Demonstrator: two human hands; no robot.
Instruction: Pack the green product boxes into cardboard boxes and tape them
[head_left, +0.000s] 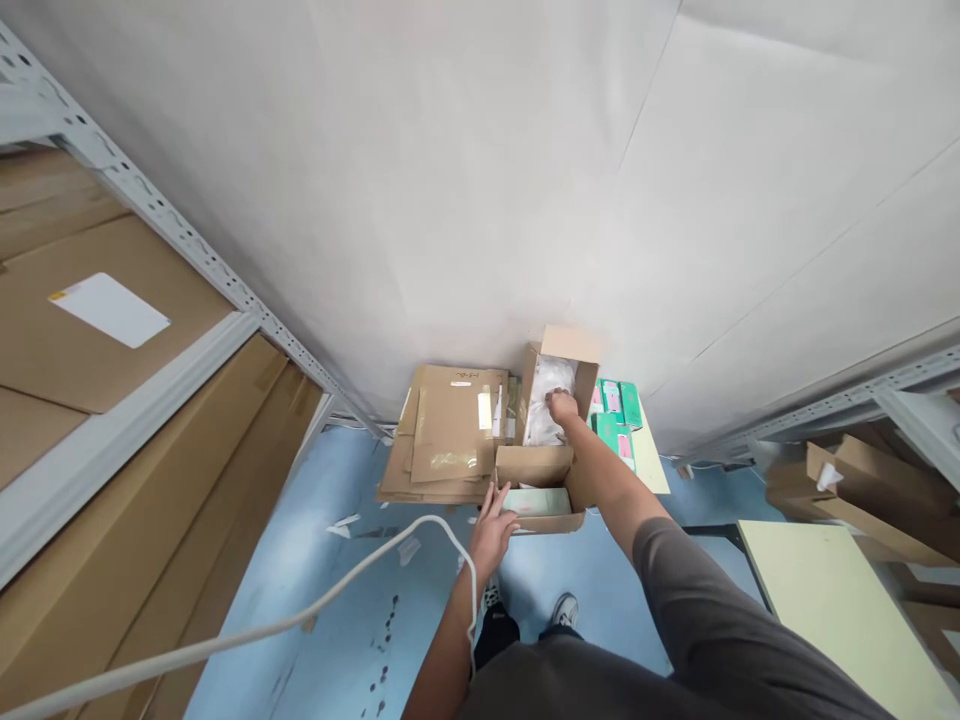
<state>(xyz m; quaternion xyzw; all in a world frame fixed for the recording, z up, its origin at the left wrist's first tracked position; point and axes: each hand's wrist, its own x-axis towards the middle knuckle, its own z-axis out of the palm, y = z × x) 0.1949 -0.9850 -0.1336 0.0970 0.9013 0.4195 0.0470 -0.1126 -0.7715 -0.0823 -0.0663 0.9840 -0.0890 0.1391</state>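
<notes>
My right hand [562, 406] reaches into the tall cardboard carton [528, 385] by the wall. Its fingers are closed on the clear-white plastic bag [553, 376] inside. At the left front corner of a smaller open cardboard box [534, 461], my left hand [493, 528] rests with its fingers stretched out and apart. They touch the corner and lie next to a pale green box [537, 502] inside it. What lies under my right fingers is hidden.
Flattened cardboard sheets [450, 425] are stacked on the left. Several green boxes [615, 428] stand at the right on a pale table [651, 460]. A white cable [330, 600] loops across the left foreground. Shelves with cartons [97, 300] line the left side; a second table [832, 590] stands right.
</notes>
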